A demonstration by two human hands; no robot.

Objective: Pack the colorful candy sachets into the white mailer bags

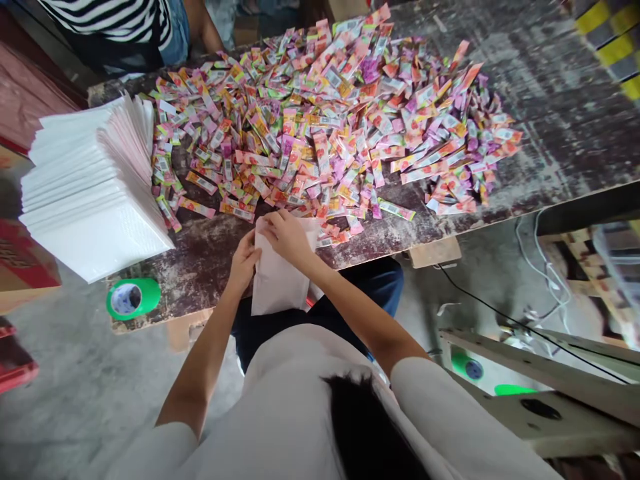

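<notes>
1. White paper envelope [280, 283]: located at the near edge of the table [545, 113], in front of the person; its upper part is over the tabletop and its lower part over the dark trousers [373, 287].
2. Left hand [243, 263]: nearly closed at the left edge of the envelope, which it grips with the thumb on the upper face; the other fingers are partly hidden.
3. Right hand [287, 235]: laid across the top of the envelope, touching it, with fingers bent and close together. Whether the fingertips pinch the paper cannot be told.
4. Sachets [320, 127]: small, narrow packets in pink, orange, green and purple, heaped loosely along the table beyond the hands; the nearest lie just beside the envelope.
5. Stack of envelopes [95, 207]: white, piled at the left end of the table, with leaning edges; a pinkish band shows along the right side.
6. Roll of tape [147, 297]: green, lying near the table's left front corner, below the stack.
7. Second person [107, 17]: in a black-and-white striped top, at the far side of the table; an arm is visible beside the heap, but its hand cannot be made out.
8. Cardboard box [25, 257]: red and brown, to the left of the table.
9. Black cable [493, 308]: running above the floor at the right.
</notes>
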